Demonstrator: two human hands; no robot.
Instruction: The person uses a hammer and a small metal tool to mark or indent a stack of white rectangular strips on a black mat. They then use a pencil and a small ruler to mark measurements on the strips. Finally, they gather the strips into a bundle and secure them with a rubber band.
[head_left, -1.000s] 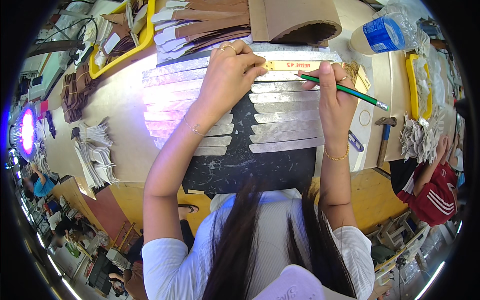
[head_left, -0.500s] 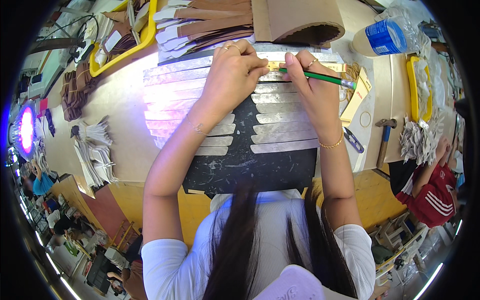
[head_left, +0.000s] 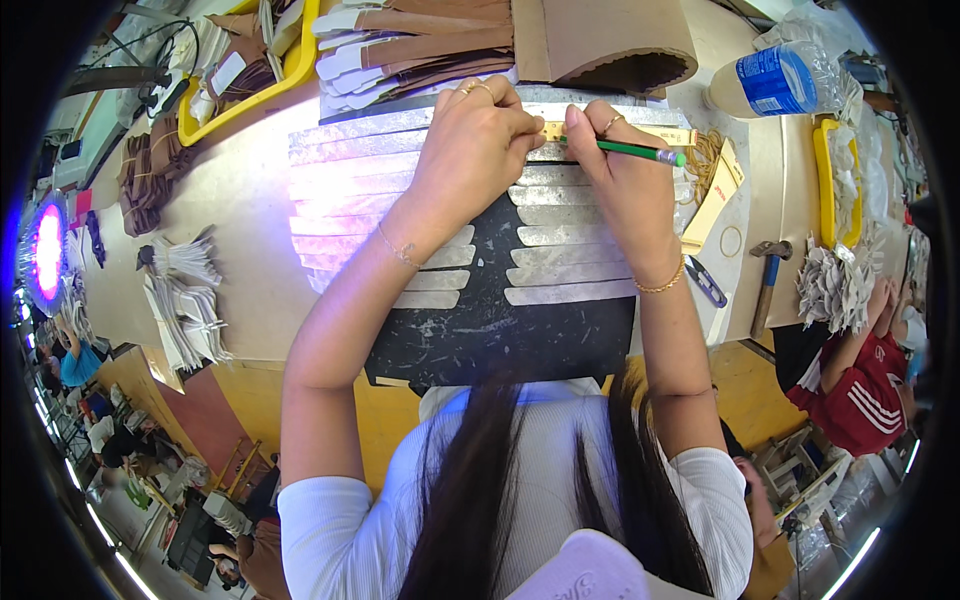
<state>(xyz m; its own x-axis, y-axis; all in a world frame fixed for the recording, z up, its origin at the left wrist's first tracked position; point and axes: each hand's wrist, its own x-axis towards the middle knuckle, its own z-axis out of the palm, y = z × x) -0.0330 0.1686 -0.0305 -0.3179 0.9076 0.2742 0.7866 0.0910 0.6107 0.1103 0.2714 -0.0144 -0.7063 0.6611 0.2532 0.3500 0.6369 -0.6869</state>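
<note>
Pale silver-grey strips [head_left: 570, 254] lie in two columns on a black board [head_left: 500, 340] in front of me. Across the far strips runs a flat yellow template [head_left: 668, 134]. My left hand [head_left: 478, 135] is closed, thumb and fingertips pinched at the template's left end. My right hand [head_left: 625, 180] grips a green pencil [head_left: 640, 151], its eraser end pointing right. The pencil's tip is hidden by the fingers, close to the left fingertips. A second yellow template [head_left: 715, 205] rests to the right of my right wrist.
Brown and white strips [head_left: 420, 45] and a curved brown sheet [head_left: 620, 45] sit at the far side. On the right are a bottle [head_left: 765, 80], small snips [head_left: 706, 283], a hammer [head_left: 769, 285] and a yellow tray [head_left: 838, 185]. White bundles [head_left: 185, 300] lie left. A co-worker in red [head_left: 850, 390] sits right.
The pencil has tipped flatter, its eraser end moving up and left. My right hand has turned slightly with it; the left stays pinched in nearly the same place.
</note>
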